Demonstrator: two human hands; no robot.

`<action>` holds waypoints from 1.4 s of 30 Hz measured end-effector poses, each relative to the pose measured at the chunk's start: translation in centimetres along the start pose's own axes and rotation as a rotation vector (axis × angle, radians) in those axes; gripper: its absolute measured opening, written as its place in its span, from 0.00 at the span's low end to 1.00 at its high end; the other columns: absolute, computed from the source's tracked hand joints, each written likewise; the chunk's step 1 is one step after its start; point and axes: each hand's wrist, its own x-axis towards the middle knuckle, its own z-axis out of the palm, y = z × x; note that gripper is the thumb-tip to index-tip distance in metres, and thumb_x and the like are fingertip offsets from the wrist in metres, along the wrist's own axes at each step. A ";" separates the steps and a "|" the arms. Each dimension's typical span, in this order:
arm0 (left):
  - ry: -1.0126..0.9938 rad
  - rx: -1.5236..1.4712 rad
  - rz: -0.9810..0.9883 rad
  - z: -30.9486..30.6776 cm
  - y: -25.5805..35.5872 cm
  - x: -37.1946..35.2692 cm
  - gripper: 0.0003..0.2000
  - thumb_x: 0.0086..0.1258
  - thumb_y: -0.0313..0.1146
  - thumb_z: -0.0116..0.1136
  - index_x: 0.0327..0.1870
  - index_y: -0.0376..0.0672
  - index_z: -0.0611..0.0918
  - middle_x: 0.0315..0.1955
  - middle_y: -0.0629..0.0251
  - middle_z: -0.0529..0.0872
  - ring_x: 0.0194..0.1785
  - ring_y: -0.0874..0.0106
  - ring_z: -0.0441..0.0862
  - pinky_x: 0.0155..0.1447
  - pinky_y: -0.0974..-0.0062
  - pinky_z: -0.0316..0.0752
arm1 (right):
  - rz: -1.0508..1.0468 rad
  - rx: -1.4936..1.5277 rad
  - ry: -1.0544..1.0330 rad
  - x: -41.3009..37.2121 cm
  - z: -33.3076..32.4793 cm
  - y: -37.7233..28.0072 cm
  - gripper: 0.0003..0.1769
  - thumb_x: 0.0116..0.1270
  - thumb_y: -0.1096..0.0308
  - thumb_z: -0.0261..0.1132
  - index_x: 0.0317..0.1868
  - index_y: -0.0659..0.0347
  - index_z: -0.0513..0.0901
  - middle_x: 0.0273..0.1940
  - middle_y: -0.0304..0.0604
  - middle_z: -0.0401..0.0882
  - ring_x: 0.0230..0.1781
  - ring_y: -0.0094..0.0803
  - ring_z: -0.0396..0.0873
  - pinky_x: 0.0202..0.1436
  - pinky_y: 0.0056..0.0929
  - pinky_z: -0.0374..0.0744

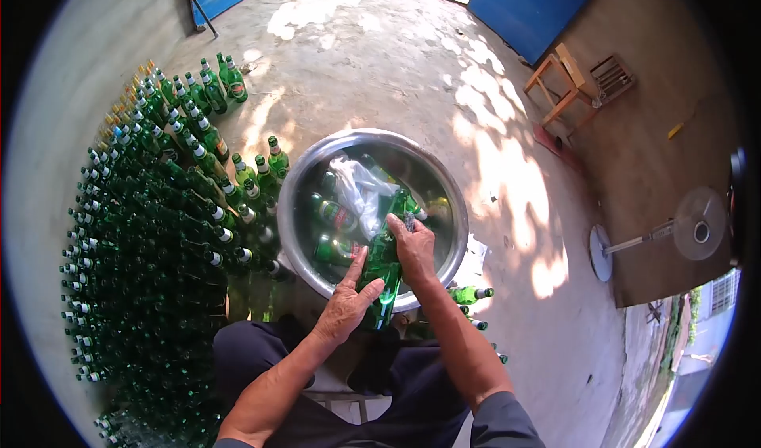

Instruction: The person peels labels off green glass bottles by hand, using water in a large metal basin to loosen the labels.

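Note:
A green glass bottle (387,285) lies tilted over the near rim of a round metal basin (290,234). My right hand (414,250) is closed around its upper part, with a small greyish patch by the fingertips that I cannot make out. My left hand (347,309) holds the bottle from the left, thumb laid over the glass and index finger stretched along it. In the basin's water lie several labelled green bottles (336,215) and a crumpled white plastic bag (357,190).
Many green bottles (158,210) stand packed along the left wall. More bottles (469,295) lie right of the basin. A wooden stool (567,75), a standing fan (699,230) and blue doors (519,8) are farther off. Sun patches mark the concrete floor (380,75).

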 end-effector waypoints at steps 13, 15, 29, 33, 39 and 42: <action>-0.083 -0.618 -0.314 0.6 0.4 -0.2 0.24 0.79 0.45 0.55 0.67 0.37 0.73 0.51 0.59 0.86 0.47 0.65 0.88 0.55 0.63 0.85 | 0.223 0.478 -0.190 0.6 -1.1 -2.3 0.22 0.66 0.51 0.71 0.44 0.64 0.85 0.34 0.43 0.84 0.32 0.31 0.84 0.39 0.33 0.85; -0.137 -0.709 -0.338 0.5 -0.1 0.0 0.23 0.81 0.47 0.54 0.66 0.37 0.74 0.50 0.59 0.86 0.48 0.66 0.87 0.55 0.62 0.85 | 0.231 0.497 -0.187 0.8 -1.1 -2.0 0.22 0.66 0.51 0.71 0.44 0.64 0.85 0.35 0.43 0.85 0.32 0.32 0.84 0.39 0.34 0.85; -0.033 -0.419 -0.234 0.3 1.0 0.1 0.21 0.85 0.46 0.48 0.66 0.38 0.75 0.50 0.62 0.86 0.49 0.73 0.87 0.54 0.70 0.84 | 0.158 0.306 -0.220 0.4 -0.3 -2.8 0.16 0.71 0.62 0.71 0.50 0.65 0.87 0.38 0.37 0.86 0.33 0.22 0.82 0.36 0.24 0.80; -0.082 -0.326 -0.347 0.2 1.9 -0.3 0.25 0.86 0.52 0.42 0.65 0.39 0.76 0.47 0.60 0.87 0.47 0.71 0.88 0.53 0.69 0.85 | 0.173 0.319 -0.195 0.7 -0.4 -2.4 0.12 0.69 0.61 0.73 0.42 0.61 0.85 0.33 0.37 0.85 0.27 0.24 0.83 0.32 0.25 0.82; -0.049 -0.531 -0.316 0.7 0.7 0.1 0.26 0.85 0.54 0.43 0.65 0.38 0.76 0.48 0.59 0.87 0.48 0.70 0.88 0.54 0.67 0.85 | 0.206 0.124 -0.145 1.4 -0.3 -1.1 0.19 0.67 0.56 0.74 0.42 0.67 0.87 0.32 0.38 0.84 0.28 0.22 0.79 0.31 0.26 0.76; -0.008 -0.570 -0.342 0.8 1.6 0.3 0.25 0.83 0.54 0.50 0.63 0.39 0.76 0.44 0.66 0.85 0.45 0.77 0.85 0.50 0.74 0.83 | 0.225 0.121 -0.132 1.3 0.1 -0.5 0.21 0.68 0.54 0.74 0.41 0.68 0.86 0.31 0.40 0.84 0.28 0.23 0.79 0.32 0.27 0.76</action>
